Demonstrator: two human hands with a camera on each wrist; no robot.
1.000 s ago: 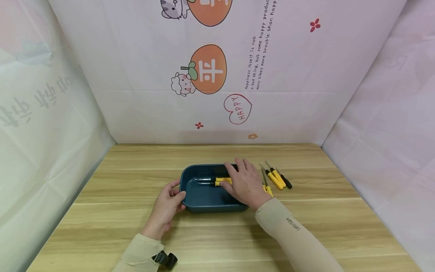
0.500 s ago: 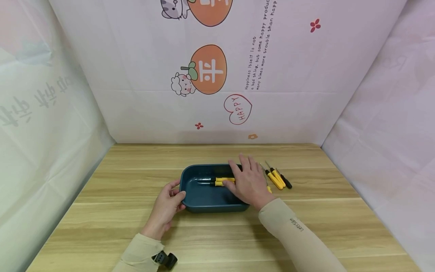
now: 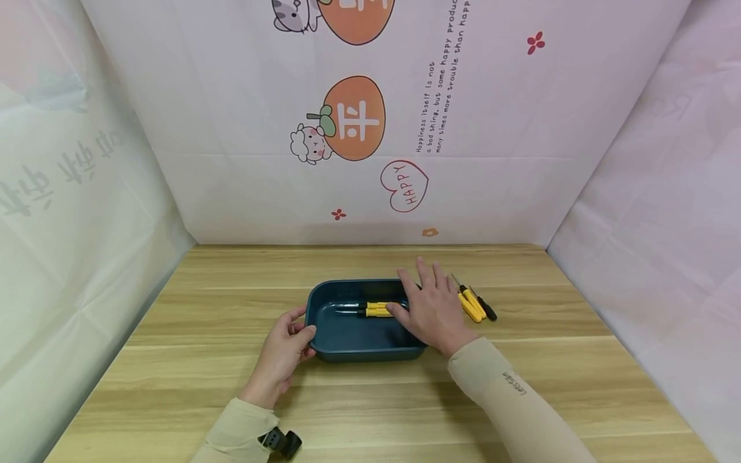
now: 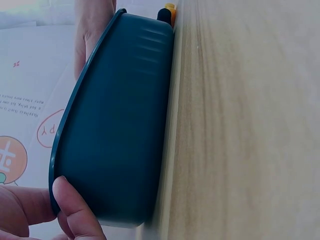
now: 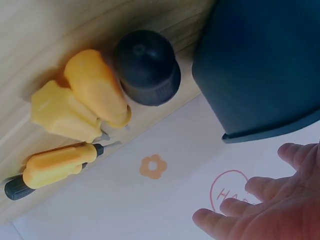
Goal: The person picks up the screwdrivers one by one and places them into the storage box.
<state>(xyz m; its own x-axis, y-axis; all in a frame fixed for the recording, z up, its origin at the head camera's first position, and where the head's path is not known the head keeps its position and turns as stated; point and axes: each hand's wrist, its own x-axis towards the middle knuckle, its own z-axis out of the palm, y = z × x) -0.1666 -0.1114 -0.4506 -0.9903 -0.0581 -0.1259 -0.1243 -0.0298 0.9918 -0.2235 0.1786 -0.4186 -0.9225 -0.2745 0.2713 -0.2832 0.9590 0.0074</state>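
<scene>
A dark teal rectangular box (image 3: 347,337) stands on the table. My left hand (image 3: 279,354) grips its left end, thumb over the rim; the left wrist view shows the fingers (image 4: 75,212) bent round that rim. Two screwdrivers with yellow handles (image 3: 376,310) lie side by side in the box, shafts pointing left. Above the box's right end is my right hand (image 3: 431,315), fingers spread and holding nothing. It hides the right rim and part of the handles. In the right wrist view its straight fingers (image 5: 270,190) appear beside the box's outer wall (image 5: 260,70).
Just right of the box lie several more screwdrivers, some with yellow handles (image 3: 471,305) and one black-handled screwdriver (image 3: 488,310). The right wrist view shows a thick black handle (image 5: 147,65) close to the box. A white printed sheet (image 3: 260,128) rises behind the wooden table (image 3: 243,276).
My right hand has moved a little to the right with its fingers spread, covering more of the screwdrivers outside. The left hand, the box and the two screwdrivers inside have stayed put.
</scene>
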